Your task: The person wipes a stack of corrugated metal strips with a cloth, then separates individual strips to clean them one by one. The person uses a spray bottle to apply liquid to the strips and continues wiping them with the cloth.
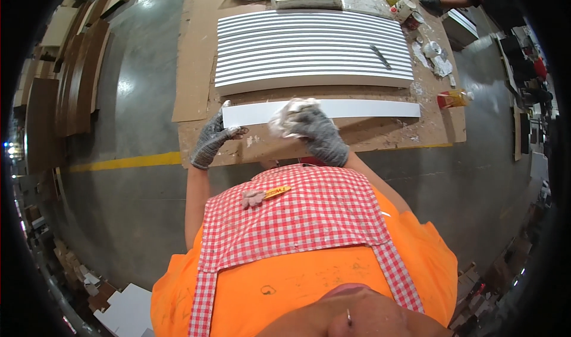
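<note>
A long, narrow white board lies crosswise near the front of the cardboard-covered table. My left hand, in a grey glove, grips its left end, with the thumb at the near edge and fingers at the far edge. My right hand, gloved as well, is closed around a crumpled white rag over the middle of the board. The rag hides part of the board's surface. Just beyond lies a wide stack of similar white-edged boards, with a slim dark tool resting on its right side.
At the table's right edge lies a clear bottle with amber liquid. Cans and stained white scraps sit farther back. Another person's gloved hand is at the far right corner. Brown panels stand to the left.
</note>
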Action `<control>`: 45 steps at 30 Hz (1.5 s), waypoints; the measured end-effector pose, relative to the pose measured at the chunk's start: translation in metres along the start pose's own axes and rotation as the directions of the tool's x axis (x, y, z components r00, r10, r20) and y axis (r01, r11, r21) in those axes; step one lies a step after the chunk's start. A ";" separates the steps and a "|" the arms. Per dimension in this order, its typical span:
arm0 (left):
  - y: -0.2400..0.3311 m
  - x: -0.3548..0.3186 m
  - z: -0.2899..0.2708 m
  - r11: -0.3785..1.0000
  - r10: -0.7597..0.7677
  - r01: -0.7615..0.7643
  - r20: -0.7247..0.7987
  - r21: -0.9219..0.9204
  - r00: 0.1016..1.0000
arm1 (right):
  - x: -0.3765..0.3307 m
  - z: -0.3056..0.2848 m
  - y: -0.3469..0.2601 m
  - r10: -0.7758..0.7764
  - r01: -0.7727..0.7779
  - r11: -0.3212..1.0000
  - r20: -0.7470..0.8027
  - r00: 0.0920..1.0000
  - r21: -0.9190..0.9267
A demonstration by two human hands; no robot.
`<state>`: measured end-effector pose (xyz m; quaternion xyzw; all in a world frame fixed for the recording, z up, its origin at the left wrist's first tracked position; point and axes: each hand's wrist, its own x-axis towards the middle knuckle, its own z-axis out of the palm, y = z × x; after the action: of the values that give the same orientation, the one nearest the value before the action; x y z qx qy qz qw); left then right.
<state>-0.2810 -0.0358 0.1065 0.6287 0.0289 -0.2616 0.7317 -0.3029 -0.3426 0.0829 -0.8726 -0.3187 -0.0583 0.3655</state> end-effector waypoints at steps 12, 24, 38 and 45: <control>-0.017 0.018 -0.005 0.994 0.015 -0.025 -0.093 -0.108 0.996 | -0.218 -0.134 0.208 0.466 -0.644 0.760 -0.619 0.633 -0.086; -0.016 0.021 -0.002 0.996 0.068 -0.076 -0.151 -0.048 0.986 | -0.199 -0.233 0.270 0.304 -0.620 0.447 -0.543 0.783 -0.645; -0.023 0.014 0.021 0.956 0.268 -0.294 -0.365 -0.018 0.892 | -0.063 -0.182 0.211 0.433 -0.631 0.673 -0.487 0.758 -0.385; -0.031 0.018 0.025 0.962 0.229 -0.271 -0.451 -0.031 0.863 | -0.055 -0.133 0.141 0.600 -0.561 0.794 -0.148 0.787 0.234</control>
<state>-0.2858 -0.0675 0.0775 0.6352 0.1248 -0.0129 0.7621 -0.2444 -0.5350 0.0768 -0.8805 0.0035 -0.0077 0.4740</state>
